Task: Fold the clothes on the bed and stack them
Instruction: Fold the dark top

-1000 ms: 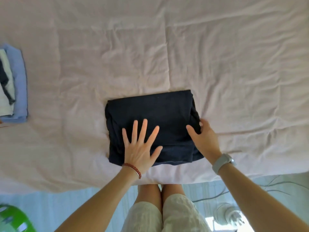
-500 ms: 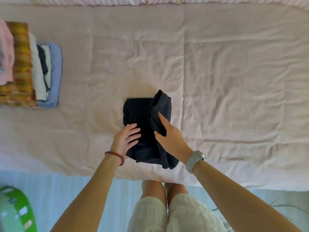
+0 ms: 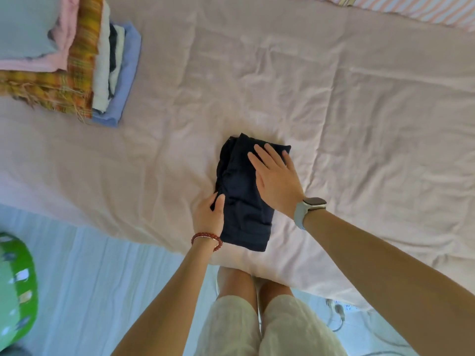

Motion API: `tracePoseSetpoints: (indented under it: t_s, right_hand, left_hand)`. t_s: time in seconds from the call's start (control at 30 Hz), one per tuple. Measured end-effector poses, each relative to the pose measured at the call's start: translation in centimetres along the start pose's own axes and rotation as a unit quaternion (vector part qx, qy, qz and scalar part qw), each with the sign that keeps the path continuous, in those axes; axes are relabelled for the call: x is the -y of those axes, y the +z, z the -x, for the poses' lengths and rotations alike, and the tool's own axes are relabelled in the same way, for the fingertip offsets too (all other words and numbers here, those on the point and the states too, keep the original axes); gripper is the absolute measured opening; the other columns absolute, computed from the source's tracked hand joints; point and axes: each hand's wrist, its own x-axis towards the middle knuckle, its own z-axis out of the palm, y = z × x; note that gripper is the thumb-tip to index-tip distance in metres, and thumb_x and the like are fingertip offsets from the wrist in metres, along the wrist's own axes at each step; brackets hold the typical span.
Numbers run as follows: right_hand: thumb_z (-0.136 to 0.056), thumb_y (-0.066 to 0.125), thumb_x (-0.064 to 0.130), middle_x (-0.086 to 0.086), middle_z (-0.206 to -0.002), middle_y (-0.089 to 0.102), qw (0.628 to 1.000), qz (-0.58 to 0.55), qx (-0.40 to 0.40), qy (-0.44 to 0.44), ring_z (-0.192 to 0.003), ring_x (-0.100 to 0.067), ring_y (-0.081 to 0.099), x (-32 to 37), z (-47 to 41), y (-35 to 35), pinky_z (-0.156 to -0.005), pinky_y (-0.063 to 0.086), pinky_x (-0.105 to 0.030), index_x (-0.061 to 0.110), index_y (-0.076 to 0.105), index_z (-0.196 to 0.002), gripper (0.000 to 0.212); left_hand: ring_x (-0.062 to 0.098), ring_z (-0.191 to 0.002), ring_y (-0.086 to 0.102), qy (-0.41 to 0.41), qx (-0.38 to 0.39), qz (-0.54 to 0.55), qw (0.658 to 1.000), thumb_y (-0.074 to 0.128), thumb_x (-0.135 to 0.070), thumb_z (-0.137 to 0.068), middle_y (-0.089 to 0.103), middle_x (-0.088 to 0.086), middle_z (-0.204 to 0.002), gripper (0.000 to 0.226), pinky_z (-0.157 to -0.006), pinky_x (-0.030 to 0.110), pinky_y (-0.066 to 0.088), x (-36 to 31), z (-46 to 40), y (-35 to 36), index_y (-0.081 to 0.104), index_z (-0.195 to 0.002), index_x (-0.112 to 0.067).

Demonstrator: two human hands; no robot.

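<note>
- Dark garment (image 3: 244, 201) lies folded small on the bed (image 3: 359, 124); right hand (image 3: 276, 181) presses it flat-fingered, left hand (image 3: 209, 217) pinches its edge.
- Remaining: adding it to the stack (image 3: 77, 60).

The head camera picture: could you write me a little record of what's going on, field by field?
Setting: pink bed sheet, seen from above
Item being folded: dark navy garment, folded small, near the bed's front edge
Left hand: grips the garment's left edge
Right hand: lies flat on top, fingers straight
Stack: folded clothes at far left, apart from the navy garment
Also visible: green basket on the floor
Stage: navy garment not yet on the stack
</note>
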Motion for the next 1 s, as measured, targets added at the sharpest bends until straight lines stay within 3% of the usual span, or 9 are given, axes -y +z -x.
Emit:
tracePoseSetpoints:
  t_s: [0.07, 0.17, 0.37, 0.43, 0.5, 0.63, 0.7, 0.8, 1.0]
  right_hand:
    - [-0.099, 0.034, 0.024, -0.005, -0.156, 0.015, 0.992, 0.051, 0.112, -0.033, -0.144, -0.029, 0.012, -0.7, -1.4, 0.1, -0.113, 0.010, -0.053, 0.020, 0.024, -0.147, 0.049]
    - [-0.101, 0.025, 0.032, 0.000, -0.158, -0.005, 0.973, 0.109, 0.198, -0.045, -0.144, -0.030, -0.001, -1.8, -2.9, 0.6, -0.114, 0.004, -0.051, 0.028, 0.006, -0.149, 0.052]
    - [-0.097, 0.043, 0.032, -0.003, -0.153, 0.023, 0.988, -0.001, 0.153, 0.017, -0.137, -0.028, 0.026, -3.0, -5.3, -0.4, -0.109, 0.024, -0.044, 0.022, 0.012, -0.149, 0.062]
    - [-0.095, 0.047, 0.038, -0.005, -0.149, 0.031, 0.975, -0.058, 0.202, 0.068, -0.134, -0.030, 0.031, -3.3, -6.5, -0.7, -0.106, 0.030, -0.044, 0.018, 0.015, -0.148, 0.065]
    - [-0.093, 0.049, 0.041, -0.005, -0.147, 0.036, 0.961, -0.121, 0.230, 0.098, -0.132, -0.028, 0.036, -3.3, -7.4, -1.2, -0.106, 0.032, -0.041, 0.016, 0.024, -0.146, 0.063]
    - [-0.097, 0.040, 0.035, -0.002, -0.140, 0.045, 0.976, -0.140, 0.106, 0.130, -0.128, -0.024, 0.038, -3.3, -6.0, -2.0, -0.104, 0.027, -0.039, 0.020, 0.034, -0.142, 0.047]
    - [-0.098, 0.039, 0.029, -0.003, -0.139, 0.043, 0.968, -0.171, 0.032, 0.181, -0.127, -0.025, 0.037, -4.1, -3.9, -2.1, -0.104, 0.027, -0.040, 0.020, 0.036, -0.141, 0.044]
    - [-0.096, 0.047, 0.028, -0.007, -0.138, 0.040, 0.943, -0.244, 0.044, 0.220, -0.126, -0.026, 0.037, -5.3, -0.7, -1.2, -0.106, 0.032, -0.036, 0.016, 0.037, -0.140, 0.046]
    - [-0.096, 0.047, 0.032, -0.003, -0.109, 0.042, 0.913, -0.305, 0.037, 0.270, -0.086, -0.017, 0.050, -5.4, -0.5, 0.0, -0.079, 0.039, -0.024, 0.026, 0.032, -0.142, 0.049]
  left_hand:
    - [0.031, -0.067, 0.048, -0.040, -0.018, 0.006, 0.999, 0.043, -0.019, -0.097, 0.051, 0.021, -0.070, 0.035, -0.068, 0.043, 0.041, 0.7, -0.3, -0.4, 0.055, -0.071, 0.001]
    - [0.033, -0.077, 0.053, -0.089, -0.030, 0.018, 0.995, 0.040, -0.020, -0.097, 0.058, 0.018, -0.077, 0.035, -0.073, 0.039, 0.043, 2.4, -1.5, -1.3, 0.063, -0.080, 0.002]
    - [0.021, -0.079, 0.055, -0.085, 0.071, 0.041, 0.993, 0.052, -0.049, -0.085, 0.060, 0.003, -0.081, 0.045, -0.061, 0.022, 0.041, 4.2, -1.4, -2.0, 0.057, -0.091, -0.005]
    - [0.020, -0.091, 0.060, -0.086, 0.112, 0.057, 0.988, 0.058, -0.063, -0.070, 0.064, 0.003, -0.096, 0.064, -0.068, 0.025, 0.048, 4.0, -0.8, -1.4, 0.055, -0.102, -0.009]
    - [0.022, -0.106, 0.054, -0.049, 0.066, 0.004, 0.997, 0.063, -0.060, -0.069, 0.058, 0.001, -0.110, 0.065, -0.085, 0.036, 0.049, 3.1, -0.9, -0.7, 0.052, -0.114, -0.014]
    - [0.024, -0.114, 0.042, 0.073, -0.065, -0.119, 0.988, 0.068, -0.043, -0.078, 0.048, 0.005, -0.124, 0.052, -0.092, 0.040, 0.037, -0.3, -2.3, 0.3, 0.053, -0.119, -0.015]
    - [0.025, -0.111, 0.045, 0.111, -0.069, -0.154, 0.979, 0.066, -0.043, -0.080, 0.051, 0.007, -0.120, 0.045, -0.087, 0.037, 0.037, -1.3, -3.1, 0.8, 0.057, -0.115, -0.015]
    - [0.024, -0.103, 0.051, 0.128, -0.054, -0.188, 0.972, 0.061, -0.042, -0.085, 0.057, 0.006, -0.112, 0.037, -0.082, 0.034, 0.039, -2.0, -4.1, 1.4, 0.061, -0.110, -0.015]
    - [0.011, -0.074, 0.052, 0.062, -0.004, 0.005, 0.998, 0.059, -0.019, -0.089, 0.061, 0.003, -0.086, 0.013, -0.062, 0.009, 0.040, -2.8, -5.4, 0.3, 0.063, -0.086, -0.007]
